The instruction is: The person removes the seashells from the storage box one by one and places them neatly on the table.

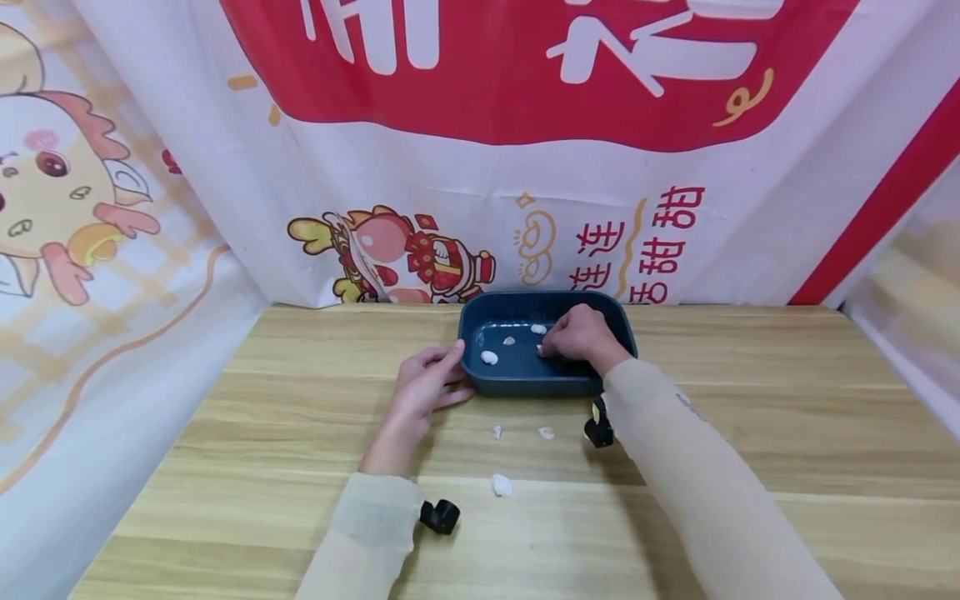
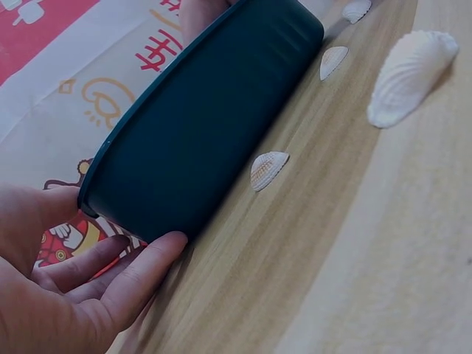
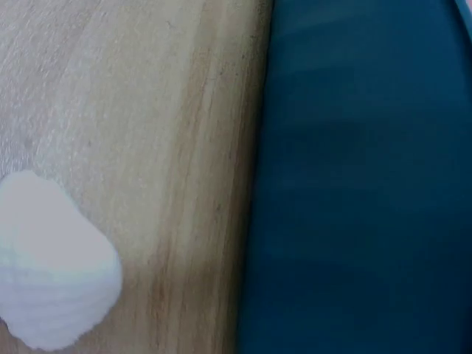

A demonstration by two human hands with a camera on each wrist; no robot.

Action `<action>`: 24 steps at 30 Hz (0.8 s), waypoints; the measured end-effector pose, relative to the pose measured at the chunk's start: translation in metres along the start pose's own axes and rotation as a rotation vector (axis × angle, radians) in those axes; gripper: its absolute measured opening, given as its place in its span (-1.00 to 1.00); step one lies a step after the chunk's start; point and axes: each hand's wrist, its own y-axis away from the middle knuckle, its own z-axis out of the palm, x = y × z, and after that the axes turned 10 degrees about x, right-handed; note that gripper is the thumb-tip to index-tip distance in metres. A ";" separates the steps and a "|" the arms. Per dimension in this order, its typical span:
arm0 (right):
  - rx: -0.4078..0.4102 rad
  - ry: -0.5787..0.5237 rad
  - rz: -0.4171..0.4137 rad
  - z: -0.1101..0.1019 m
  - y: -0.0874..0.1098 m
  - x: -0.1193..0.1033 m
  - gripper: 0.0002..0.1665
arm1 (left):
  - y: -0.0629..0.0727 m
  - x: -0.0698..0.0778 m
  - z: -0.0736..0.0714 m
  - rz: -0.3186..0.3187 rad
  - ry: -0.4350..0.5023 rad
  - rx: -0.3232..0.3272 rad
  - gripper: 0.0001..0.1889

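A dark blue rectangular basin (image 1: 525, 387) stands on the table by the back cloth. Inside it lie white seashells, one near the left end (image 1: 489, 357) and others near the middle (image 1: 508, 341). My right hand (image 1: 581, 335) reaches over the front rim, its curled fingertips pinching a small pale seashell (image 1: 540, 347) low in the basin. At the basin's left end is my left hand (image 1: 426, 382), thumb against the rim and extended fingers touching the side near the base. The right wrist view shows only the basin's wall (image 3: 361, 177) and a white shell (image 3: 55, 265), not the hand.
Several shells lie on the wooden table (image 1: 300, 467) before the basin: a small one (image 1: 497, 431), a flat one (image 1: 546, 432) and a larger ribbed one (image 2: 411, 77) nearer me. A printed cloth (image 1: 420, 167) hangs behind. Each wrist carries a small black camera (image 1: 441, 517).
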 end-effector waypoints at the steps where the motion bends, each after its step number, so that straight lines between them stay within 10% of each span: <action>1: -0.010 0.001 -0.007 0.000 0.000 0.000 -0.83 | 0.000 0.000 0.000 0.000 -0.002 0.002 -0.49; 24: -0.026 -0.186 -0.165 -0.034 0.044 0.014 -0.74 | 0.000 -0.002 0.000 0.014 0.002 -0.004 -0.48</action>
